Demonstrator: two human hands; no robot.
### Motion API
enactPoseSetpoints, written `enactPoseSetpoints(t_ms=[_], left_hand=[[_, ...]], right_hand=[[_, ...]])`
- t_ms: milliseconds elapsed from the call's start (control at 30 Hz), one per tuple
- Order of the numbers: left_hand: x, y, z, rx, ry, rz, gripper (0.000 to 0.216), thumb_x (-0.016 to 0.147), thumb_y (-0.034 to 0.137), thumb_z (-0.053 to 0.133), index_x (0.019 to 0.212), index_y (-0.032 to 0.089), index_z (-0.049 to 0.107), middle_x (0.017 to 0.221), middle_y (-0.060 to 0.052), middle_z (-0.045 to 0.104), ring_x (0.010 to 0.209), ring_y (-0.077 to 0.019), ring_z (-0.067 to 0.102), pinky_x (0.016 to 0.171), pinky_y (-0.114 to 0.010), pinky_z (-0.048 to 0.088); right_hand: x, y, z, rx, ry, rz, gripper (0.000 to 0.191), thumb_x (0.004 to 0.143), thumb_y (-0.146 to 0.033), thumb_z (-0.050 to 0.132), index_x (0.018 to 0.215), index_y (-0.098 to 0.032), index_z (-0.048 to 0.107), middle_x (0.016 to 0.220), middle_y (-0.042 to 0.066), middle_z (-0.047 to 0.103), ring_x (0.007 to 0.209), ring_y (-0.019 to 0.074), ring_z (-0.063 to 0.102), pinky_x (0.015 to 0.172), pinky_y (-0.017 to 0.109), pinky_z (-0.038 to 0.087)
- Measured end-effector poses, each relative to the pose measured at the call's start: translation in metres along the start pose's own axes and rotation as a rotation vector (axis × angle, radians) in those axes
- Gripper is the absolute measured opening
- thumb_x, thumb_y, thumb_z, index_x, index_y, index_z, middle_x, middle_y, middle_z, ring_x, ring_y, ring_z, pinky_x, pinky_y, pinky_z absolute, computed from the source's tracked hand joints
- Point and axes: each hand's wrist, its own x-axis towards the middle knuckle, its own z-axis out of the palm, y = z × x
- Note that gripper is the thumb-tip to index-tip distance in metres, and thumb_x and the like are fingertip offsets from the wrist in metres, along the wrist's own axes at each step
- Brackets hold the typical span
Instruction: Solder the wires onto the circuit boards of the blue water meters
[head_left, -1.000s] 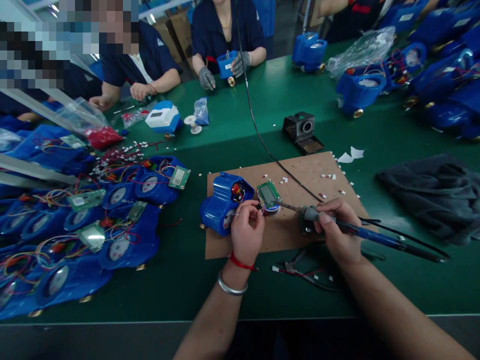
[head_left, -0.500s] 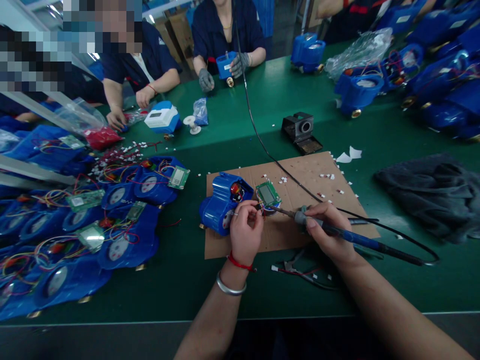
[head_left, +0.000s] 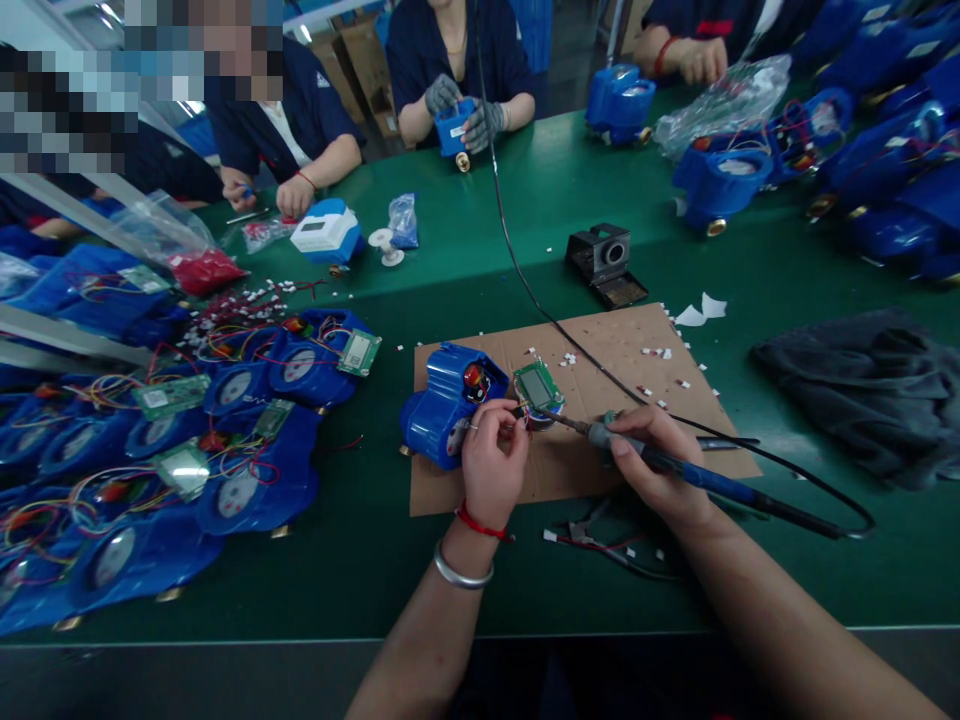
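Note:
My right hand (head_left: 660, 462) grips a soldering iron (head_left: 694, 474) with a blue handle, its tip pointing left toward the edge of a small green circuit board (head_left: 538, 385) with a grey display. My left hand (head_left: 493, 455) is pinched by the board's lower left corner, on a small dark piece at the fingertips that is too small to name. Thin wires show between the fingers and the board. Just left of that hand, a blue water meter housing (head_left: 442, 405) lies open on its side, wires and a red part inside. Board and housing rest on a cardboard sheet (head_left: 600, 465).
Several blue meters (head_left: 232, 490) with wires and boards crowd the left side. A black stand (head_left: 606, 262) is beyond the cardboard, a dark cloth (head_left: 862, 390) at right. The iron's black cable (head_left: 517, 270) crosses the cardboard. Pliers (head_left: 581, 532) lie near my right wrist. Co-workers sit opposite.
My hands and the iron stay almost in place. Opposite, a gloved co-worker's hand has risen onto the blue meter, another co-worker's hand has lifted off the table, and a hand has appeared at upper right.

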Motion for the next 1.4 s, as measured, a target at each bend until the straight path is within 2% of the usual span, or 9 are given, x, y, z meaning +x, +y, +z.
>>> enactPoseSetpoints(t_ms=[1400], left_hand=[[-0.0008, -0.0026, 0.0011, 0.003, 0.017, 0.027, 0.012, 0.086, 0.009, 0.055, 0.080, 0.018, 0.051, 0.103, -0.006, 0.062, 0.087, -0.0146, 0.059, 0.070, -0.027, 0.049]], right_hand=[[0.0002, -0.0022, -0.0001, 0.035, -0.004, 0.001, 0.010, 0.083, -0.023, 0.065, 0.092, -0.022, 0.060, 0.081, 0.003, 0.065, 0.063, 0.0145, 0.061, 0.054, 0.026, 0.048]])
